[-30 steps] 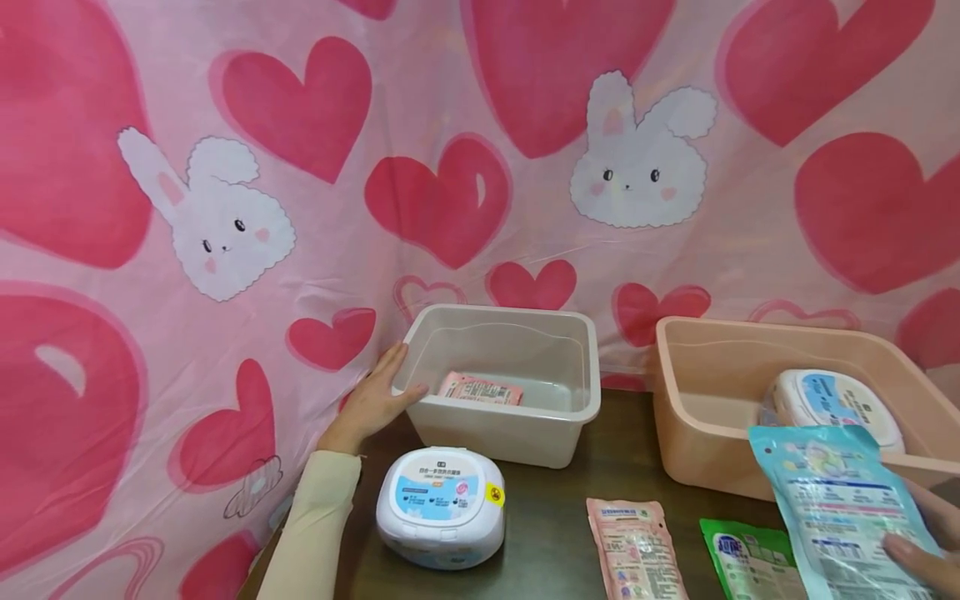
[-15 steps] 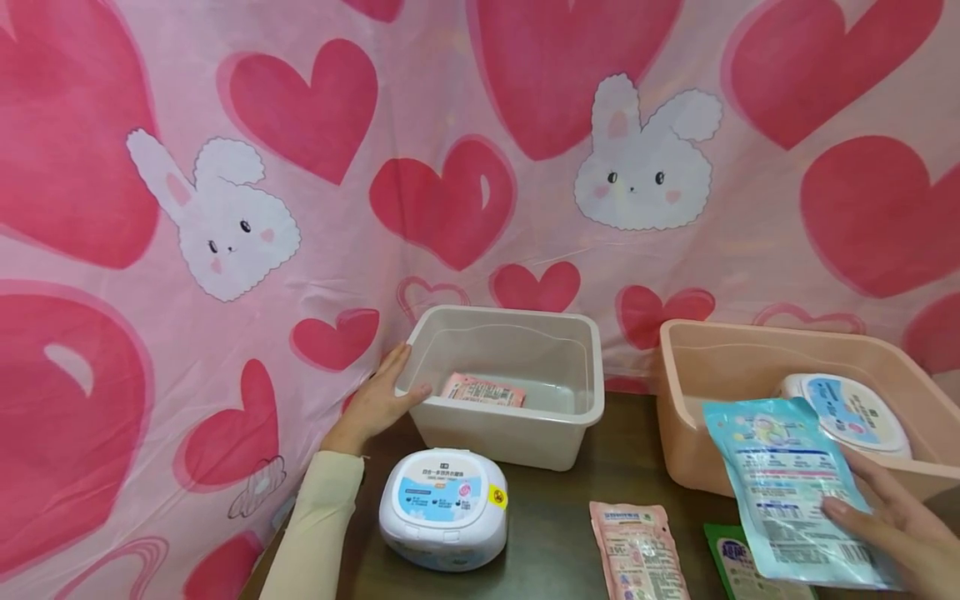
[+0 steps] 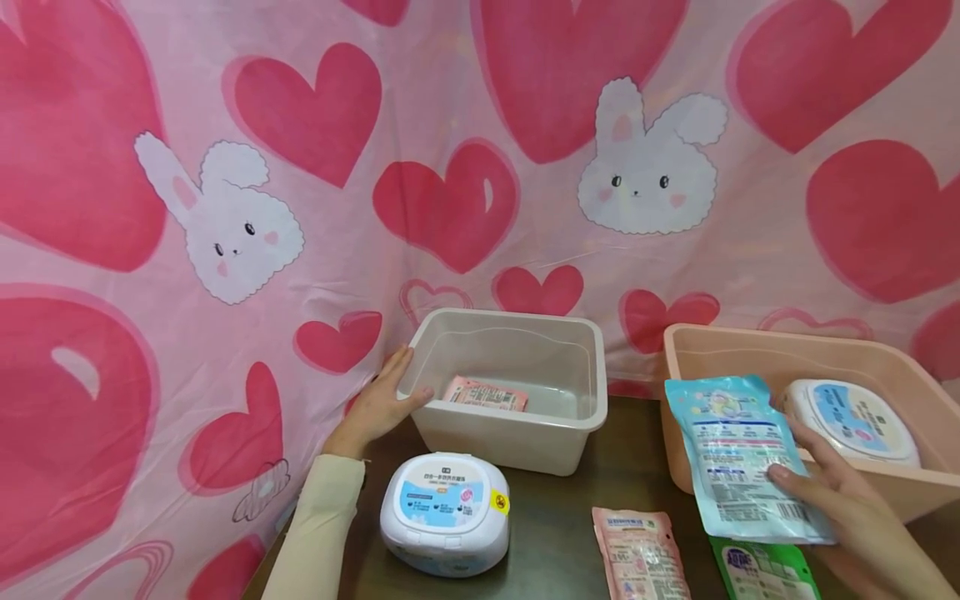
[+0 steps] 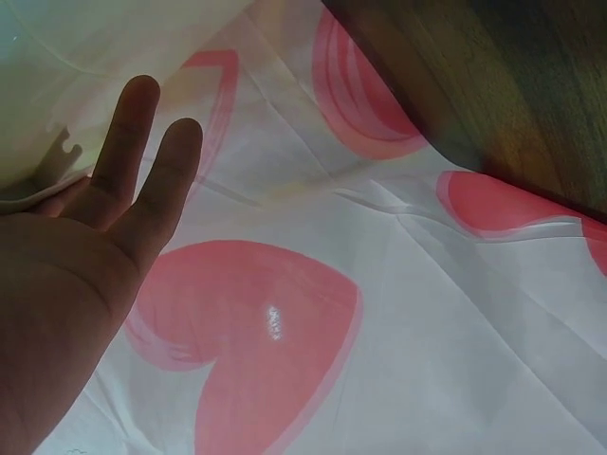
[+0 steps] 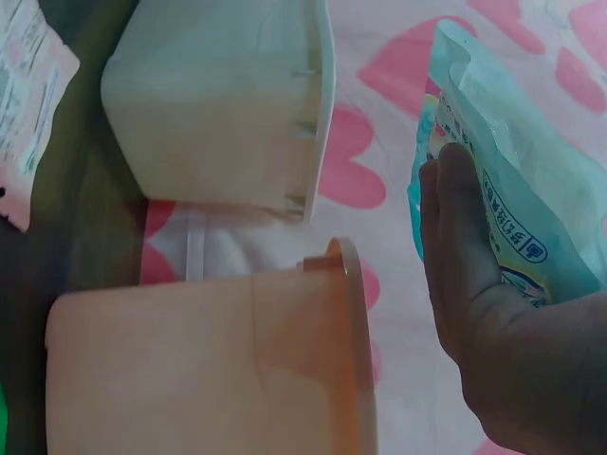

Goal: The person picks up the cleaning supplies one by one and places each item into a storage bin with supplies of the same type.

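My right hand [image 3: 840, 500] holds a light-blue pouch [image 3: 738, 467] by its right side, thumb across the printed face. In the head view the pouch overlaps the left end of the peach bin [image 3: 720, 343]; the right wrist view has the pouch [image 5: 522, 180] up beside the bins' rims. At the left, my left hand [image 3: 375, 410] rests on the front left corner of the grey bin [image 3: 510, 433], its thumb on the rim. Two of its straight fingers [image 4: 169, 185] stand out in the left wrist view. Inside the grey bin lies a pink packet [image 3: 487, 394].
A white lidded tub [image 3: 446, 512] stands on the dark table [image 3: 551, 542] before the grey bin. Another white tub [image 3: 855, 421] sits in the peach bin. At the front lie a pink packet [image 3: 641, 554] and a green packet [image 3: 765, 575]. A heart-printed cloth [image 3: 450, 83] hangs behind.
My right hand has carried the light-blue pouch leftward and slightly up, from before the peach bin's tub to that bin's left end. The left hand stays at the grey bin's corner.
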Demonstrator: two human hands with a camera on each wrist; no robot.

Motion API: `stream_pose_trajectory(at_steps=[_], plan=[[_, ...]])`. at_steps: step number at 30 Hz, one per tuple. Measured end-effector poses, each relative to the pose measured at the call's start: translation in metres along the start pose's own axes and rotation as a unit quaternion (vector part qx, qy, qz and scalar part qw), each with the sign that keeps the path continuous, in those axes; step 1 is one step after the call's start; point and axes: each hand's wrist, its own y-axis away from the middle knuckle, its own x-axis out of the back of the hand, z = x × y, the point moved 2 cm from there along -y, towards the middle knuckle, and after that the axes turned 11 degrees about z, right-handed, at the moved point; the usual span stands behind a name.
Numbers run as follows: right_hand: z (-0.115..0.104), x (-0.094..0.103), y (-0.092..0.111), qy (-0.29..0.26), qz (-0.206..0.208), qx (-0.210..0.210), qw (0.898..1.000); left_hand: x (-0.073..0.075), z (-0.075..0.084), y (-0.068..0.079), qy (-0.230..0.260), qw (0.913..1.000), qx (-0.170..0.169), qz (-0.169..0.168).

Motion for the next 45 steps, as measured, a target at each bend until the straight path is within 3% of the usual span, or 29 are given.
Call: stream_pose_trajectory(at_steps=[3,9,16,29,45], plan=[[-0.004,-0.008,-0.005,-0.028,-0.021,0.002,0.999,0.000,0.000,0.000,0.000,1.0000,0.002,-0.001],[-0.008,-0.024,-0.012,-0.062,-0.024,-0.002,0.998,0.001,0.001,0.002,0.002,1.0000,0.005,-0.001],[-0.007,-0.038,-0.021,-0.147,-0.075,0.037,0.986,0.001,0.001,0.005,0.004,1.0000,0.002,0.000],[-0.017,-0.057,-0.033,-0.141,-0.096,0.027,0.985,0.003,0.002,0.003,-0.002,0.9999,0.005,-0.011],[-0.023,-0.086,-0.053,-0.204,-0.142,0.062,0.967,0.001,0.002,0.000,0.005,0.9998,0.015,-0.013]])
